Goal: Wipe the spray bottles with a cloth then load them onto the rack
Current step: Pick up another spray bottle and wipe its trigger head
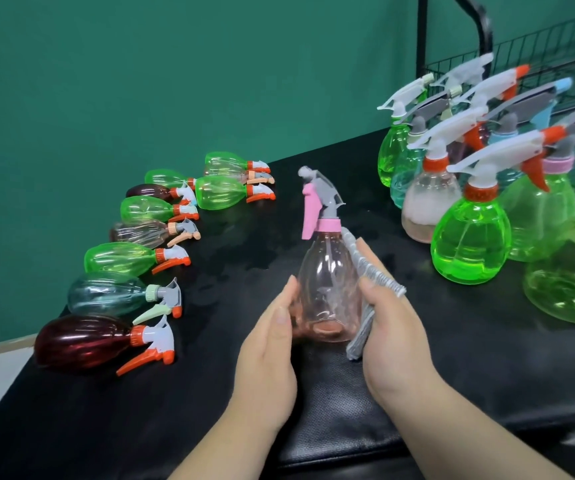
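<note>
Two hands close on one pink bottle (pixel 327 282), upright at the centre of the frame over the black table (pixel 348 410). My left hand (pixel 272 327) cups its left flank, thumb lying up the side. My right hand (pixel 393 317) pinches a folded grey cloth (pixel 365 271) and presses it against the right flank. To wipe well, I judge, the left hand should turn the bottle while the cloth runs from collar to base, trigger included. Lying bottles (pixel 123 258) line the left of the frame and standing bottles (pixel 469 244) crowd the right. The wire rack (pixel 538 53) stands at upper right, well apart.
</note>
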